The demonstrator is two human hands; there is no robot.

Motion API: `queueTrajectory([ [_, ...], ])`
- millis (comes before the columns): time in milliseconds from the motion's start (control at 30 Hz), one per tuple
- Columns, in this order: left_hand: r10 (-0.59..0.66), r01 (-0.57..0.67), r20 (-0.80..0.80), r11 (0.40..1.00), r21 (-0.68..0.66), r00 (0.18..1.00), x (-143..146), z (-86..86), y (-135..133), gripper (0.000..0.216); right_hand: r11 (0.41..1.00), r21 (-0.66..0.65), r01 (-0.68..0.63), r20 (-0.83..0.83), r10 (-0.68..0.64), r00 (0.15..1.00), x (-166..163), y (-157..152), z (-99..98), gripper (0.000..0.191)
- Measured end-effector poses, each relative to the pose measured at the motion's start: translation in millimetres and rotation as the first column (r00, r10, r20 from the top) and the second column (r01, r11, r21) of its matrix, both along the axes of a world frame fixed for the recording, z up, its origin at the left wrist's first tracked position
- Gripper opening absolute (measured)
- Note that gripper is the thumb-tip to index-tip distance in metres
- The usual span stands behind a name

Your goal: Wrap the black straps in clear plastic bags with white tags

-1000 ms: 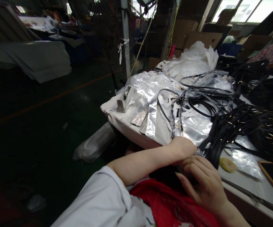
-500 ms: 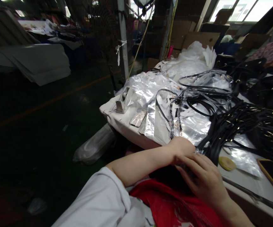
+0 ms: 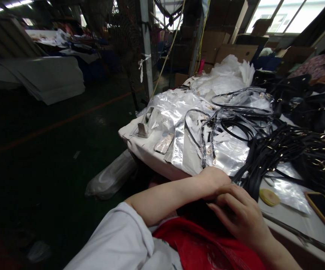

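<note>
Black straps heap at one-thirty from my right hand; at twelve, clear plastic covers a looped strap. That hand curls half-open against my left hand, whose fingers are hidden; what either holds I cannot tell.

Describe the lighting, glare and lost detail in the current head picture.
Head view: the window is nearly blown out white; head view again: glare streaks the clear plastic; same head view: the floor sinks toward black, and the black straps merge where they pile up.
</note>
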State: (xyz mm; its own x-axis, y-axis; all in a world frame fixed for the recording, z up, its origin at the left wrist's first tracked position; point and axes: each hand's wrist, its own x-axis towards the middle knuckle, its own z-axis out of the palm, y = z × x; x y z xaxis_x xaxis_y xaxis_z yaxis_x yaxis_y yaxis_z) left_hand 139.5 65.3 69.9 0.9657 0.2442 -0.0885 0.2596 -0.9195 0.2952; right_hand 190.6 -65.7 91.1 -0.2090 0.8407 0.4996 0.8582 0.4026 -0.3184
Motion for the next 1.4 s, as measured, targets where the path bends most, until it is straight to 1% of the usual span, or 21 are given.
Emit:
queueTrajectory([
  [67,-0.052,0.052,-0.004,0.998,-0.029,0.999,-6,3.1,1,0.021,0.999,0.026,0.022,-0.093,-0.019,0.995,6,-4,4.1,0.011],
  [133,-0.049,0.051,0.063,0.998,-0.031,0.997,-13,6.3,3,0.028,0.989,0.068,0.127,-0.178,-0.114,0.977,20,-8,4.9,0.007],
  [167,-0.032,0.036,0.138,0.999,-0.029,0.990,-18,7.2,5,0.032,0.976,0.070,0.208,-0.217,-0.189,0.958,29,-10,3.5,0.006],
  [233,-0.002,0.015,0.319,0.999,-0.038,0.948,-28,7.3,8,0.035,0.932,0.024,0.363,-0.260,-0.345,0.902,47,-12,-2.7,0.014],
  [300,0.019,0.012,0.465,0.998,-0.065,0.885,-39,5.7,9,0.032,0.903,-0.047,0.426,-0.230,-0.425,0.875,62,-12,-12.2,0.026],
  [333,0.030,0.012,0.512,0.997,-0.078,0.859,-44,4.9,8,0.030,0.903,-0.080,0.422,-0.197,-0.429,0.881,67,-10,-17.5,0.033],
  [433,0.069,-0.002,0.622,0.994,-0.108,0.780,-55,4.6,1,0.028,0.924,-0.134,0.358,-0.122,-0.374,0.920,69,1,-32.2,0.054],
  [500,0.058,0.008,0.666,0.995,-0.095,0.744,-59,5.9,-6,0.030,0.942,-0.136,0.308,-0.112,-0.323,0.940,66,14,-39.4,0.060],
  [533,0.054,0.012,0.678,0.996,-0.092,0.733,-59,6.3,-9,0.031,0.951,-0.133,0.280,-0.123,-0.296,0.947,64,20,-41.9,0.056],
  [567,0.060,0.010,0.683,0.995,-0.098,0.727,-59,6.3,-12,0.033,0.957,-0.138,0.255,-0.144,-0.274,0.951,62,27,-43.6,0.047],
  [633,0.115,-0.027,0.683,0.990,-0.137,0.721,-59,4.8,-16,0.038,0.961,-0.162,0.224,-0.196,-0.254,0.947,59,39,-44.2,0.031],
  [733,0.182,-0.075,0.665,0.980,-0.186,0.724,-61,0.3,-15,0.053,0.960,-0.174,0.220,-0.221,-0.255,0.941,54,48,-40.4,0.031],
  [833,0.218,-0.104,0.645,0.972,-0.211,0.733,-66,-4.7,-11,0.063,0.957,-0.164,0.238,-0.235,-0.272,0.933,50,47,-35.8,0.030],
  [933,0.265,-0.159,0.579,0.961,-0.228,0.771,-70,-12.1,-9,0.075,0.923,-0.197,0.330,-0.343,-0.380,0.859,49,41,-33.3,0.036],
  [1033,0.256,-0.182,0.538,0.965,-0.188,0.803,-68,-21.9,-11,0.089,0.900,-0.201,0.387,-0.411,-0.436,0.800,52,37,-32.2,0.039],
  [1067,0.244,-0.180,0.552,0.969,-0.168,0.797,-66,-24.3,-11,0.094,0.899,-0.190,0.394,-0.414,-0.437,0.798,53,37,-32.0,0.039],
  [1133,0.214,-0.160,0.621,0.977,-0.143,0.754,-61,-25.6,-13,0.098,0.908,-0.152,0.392,-0.396,-0.419,0.817,56,37,-31.8,0.037],
  [1200,0.197,-0.130,0.706,0.980,-0.149,0.681,-57,-21.2,-15,0.091,0.928,-0.101,0.359,-0.342,-0.372,0.863,57,37,-32.3,0.034],
  [1300,0.209,-0.064,0.790,0.975,-0.212,0.576,-52,-6.3,-17,0.079,0.966,-0.047,0.254,-0.224,-0.258,0.940,57,36,-35.0,0.030],
  [1333,0.220,-0.031,0.801,0.969,-0.245,0.557,-52,-0.5,-17,0.071,0.974,-0.049,0.222,-0.193,-0.227,0.955,55,35,-36.3,0.029],
  [1400,0.244,0.063,0.804,0.942,-0.328,0.542,-53,10.3,-18,0.044,0.979,-0.058,0.194,-0.148,-0.201,0.968,52,33,-38.7,0.027],
])
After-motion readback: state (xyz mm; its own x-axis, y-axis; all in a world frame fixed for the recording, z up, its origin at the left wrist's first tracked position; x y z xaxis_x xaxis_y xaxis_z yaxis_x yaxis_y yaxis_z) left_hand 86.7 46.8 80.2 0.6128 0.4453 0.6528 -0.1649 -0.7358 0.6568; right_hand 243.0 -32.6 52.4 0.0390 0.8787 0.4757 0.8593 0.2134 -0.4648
